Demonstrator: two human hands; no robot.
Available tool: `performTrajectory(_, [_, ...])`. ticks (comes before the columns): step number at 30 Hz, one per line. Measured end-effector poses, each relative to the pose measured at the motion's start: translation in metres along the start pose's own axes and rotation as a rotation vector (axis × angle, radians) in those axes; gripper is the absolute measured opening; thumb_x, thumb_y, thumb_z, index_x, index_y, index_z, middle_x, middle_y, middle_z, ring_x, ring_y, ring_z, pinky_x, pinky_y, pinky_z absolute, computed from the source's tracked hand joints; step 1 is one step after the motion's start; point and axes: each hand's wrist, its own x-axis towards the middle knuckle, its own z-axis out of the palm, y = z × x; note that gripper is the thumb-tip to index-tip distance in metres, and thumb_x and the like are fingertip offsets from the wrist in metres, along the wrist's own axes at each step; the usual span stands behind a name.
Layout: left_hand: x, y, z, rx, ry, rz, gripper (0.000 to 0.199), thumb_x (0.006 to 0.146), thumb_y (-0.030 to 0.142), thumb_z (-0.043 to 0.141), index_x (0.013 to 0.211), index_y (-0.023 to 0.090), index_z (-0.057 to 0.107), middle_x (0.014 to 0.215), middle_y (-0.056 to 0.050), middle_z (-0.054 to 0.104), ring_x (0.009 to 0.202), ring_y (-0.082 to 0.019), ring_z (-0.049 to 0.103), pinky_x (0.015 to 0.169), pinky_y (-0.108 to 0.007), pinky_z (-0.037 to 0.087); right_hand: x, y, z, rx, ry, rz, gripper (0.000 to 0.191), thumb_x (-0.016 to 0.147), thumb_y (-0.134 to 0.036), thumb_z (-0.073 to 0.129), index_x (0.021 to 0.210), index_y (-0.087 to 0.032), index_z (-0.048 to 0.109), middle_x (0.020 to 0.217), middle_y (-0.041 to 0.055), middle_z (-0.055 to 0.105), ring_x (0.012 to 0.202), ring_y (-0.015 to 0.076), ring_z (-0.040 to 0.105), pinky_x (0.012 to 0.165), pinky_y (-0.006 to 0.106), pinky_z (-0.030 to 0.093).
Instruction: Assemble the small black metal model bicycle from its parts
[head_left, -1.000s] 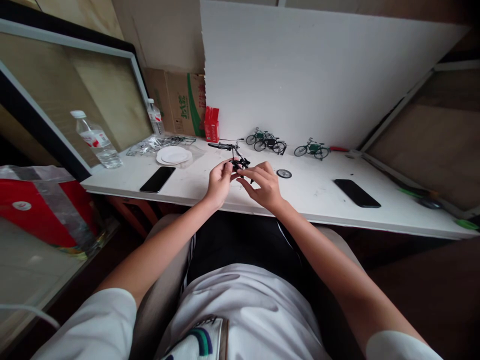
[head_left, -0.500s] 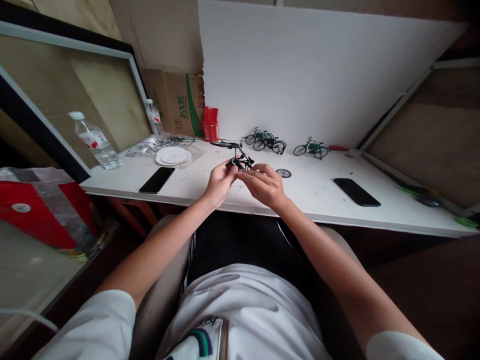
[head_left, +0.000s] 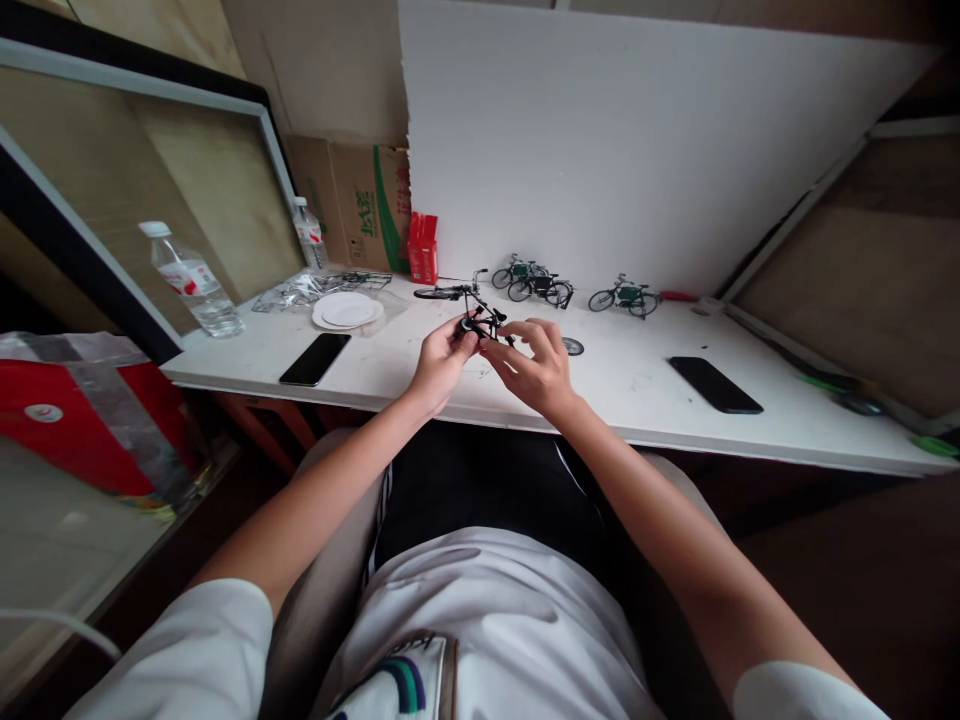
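Above the front of the white table a black model bicycle (head_left: 480,312) lies on its side in my hands, its front wheel and handlebar pointing away to the left. My left hand (head_left: 441,362) is closed on the frame near the pedal area. At the other end, my right hand (head_left: 536,372) has its curved fingers at the rear part of the frame, thumb and fingertips touching it. No rear wheel shows on the frame, though fingers partly cover that end. A loose spoked wheel (head_left: 574,346) lies on the table just beyond my right hand, which partly hides it.
Several finished-looking model bicycles (head_left: 624,297) stand along the back panel. Dark phones lie left (head_left: 315,359) and right (head_left: 715,384). White discs (head_left: 347,310), clear wrapping, bottles (head_left: 196,285) and a red box (head_left: 423,248) occupy the left side.
The model bicycle has turned slightly, its handlebar now standing higher and its front wheel farther left. My right fingers have lifted and spread a little along the rear frame.
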Motion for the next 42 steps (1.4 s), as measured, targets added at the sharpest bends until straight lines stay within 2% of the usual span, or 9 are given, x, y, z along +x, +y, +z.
performTrajectory(7, [0.001,-0.003,-0.002,0.030,0.002,0.008,0.059,0.086,0.054,0.085,0.130,0.019,0.070,0.120,-0.013,0.076,0.120,-0.029,0.070,0.110,-0.046,0.056,0.007,-0.007,-0.005,-0.021,-0.037,0.030,0.010,0.099,-0.037,0.075,0.107,-0.032,0.079,0.122,0.0089,0.070,0.116,0.0287,0.062,0.101,0.046,0.052])
performTrajectory(13, [0.001,-0.005,-0.004,0.021,-0.013,0.014,0.060,0.085,0.051,0.086,0.132,0.017,0.070,0.121,-0.015,0.077,0.122,-0.031,0.071,0.105,-0.044,0.058,0.009,-0.009,-0.007,-0.027,-0.109,0.038,0.014,0.100,-0.038,0.072,0.110,-0.028,0.076,0.127,0.0114,0.069,0.124,0.0309,0.058,0.107,0.048,0.047])
performTrajectory(18, [0.001,-0.009,-0.006,0.008,-0.013,-0.011,0.058,0.087,0.049,0.086,0.133,0.016,0.071,0.126,-0.014,0.077,0.121,-0.029,0.071,0.107,-0.042,0.056,0.009,-0.007,-0.009,0.010,-0.203,0.030,0.016,0.099,-0.037,0.073,0.111,-0.025,0.074,0.130,0.0134,0.067,0.127,0.0327,0.056,0.109,0.050,0.044])
performTrajectory(26, [0.003,-0.010,-0.009,0.007,-0.019,-0.007,0.059,0.086,0.050,0.086,0.132,0.015,0.072,0.120,-0.014,0.078,0.117,-0.028,0.072,0.109,-0.043,0.054,0.009,-0.005,-0.011,-0.040,-0.258,-0.034,0.019,0.101,-0.035,0.071,0.118,-0.026,0.073,0.138,0.0137,0.064,0.132,0.0346,0.052,0.108,0.051,0.041])
performTrajectory(33, [0.002,-0.011,-0.009,0.092,0.044,-0.017,0.049,0.088,0.043,0.084,0.127,0.015,0.074,0.118,-0.014,0.079,0.111,-0.026,0.072,0.094,-0.036,0.057,0.004,-0.007,-0.005,-0.144,-0.295,-0.037,0.023,0.105,-0.030,0.063,0.127,-0.026,0.070,0.142,0.0139,0.064,0.136,0.0343,0.049,0.106,0.049,0.040])
performTrajectory(37, [0.003,-0.011,-0.008,0.108,0.082,-0.026,0.042,0.088,0.039,0.084,0.122,0.015,0.076,0.118,-0.014,0.080,0.108,-0.024,0.071,0.091,-0.033,0.055,0.000,-0.006,0.000,-0.169,-0.302,-0.019,0.030,0.105,-0.027,0.062,0.135,-0.026,0.066,0.144,0.0137,0.065,0.138,0.0343,0.049,0.108,0.049,0.039])
performTrajectory(42, [0.003,-0.010,-0.007,0.111,0.091,-0.032,0.042,0.087,0.037,0.084,0.121,0.014,0.076,0.121,-0.015,0.079,0.105,-0.022,0.071,0.087,-0.031,0.054,-0.003,-0.002,0.003,-0.151,-0.289,0.004,0.023,0.106,-0.027,0.062,0.128,-0.025,0.068,0.138,0.0134,0.067,0.135,0.0341,0.052,0.107,0.049,0.040])
